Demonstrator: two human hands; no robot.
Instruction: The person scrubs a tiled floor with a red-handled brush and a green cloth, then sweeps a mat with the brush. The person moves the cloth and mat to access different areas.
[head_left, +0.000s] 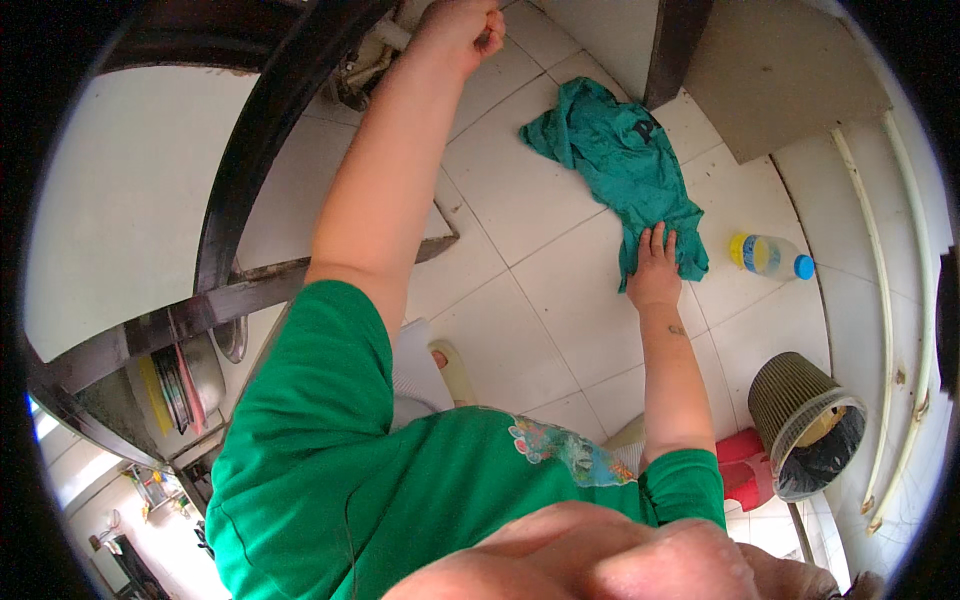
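Observation:
My right hand (655, 271) lies palm down on the near end of a crumpled teal cloth (622, 161), its fingers a little apart. The cloth is spread over white floor tiles and bears dark printed writing. At the top edge of the view, my left hand (466, 34) is raised with its fingers curled in. I see nothing between those fingers, though part of that hand is cut off by the frame. A clear plastic bottle (772, 256) with a blue cap and yellow at its base lies on its side, right of the cloth.
A ribbed waste bin (795, 390) with a dark liner stands at the lower right, beside a red plastic object (742, 469). Pale pipes (874, 262) run along the right wall. A dark-framed unit (259, 142) fills the left, with stacked dishes (180, 382) on its lower level.

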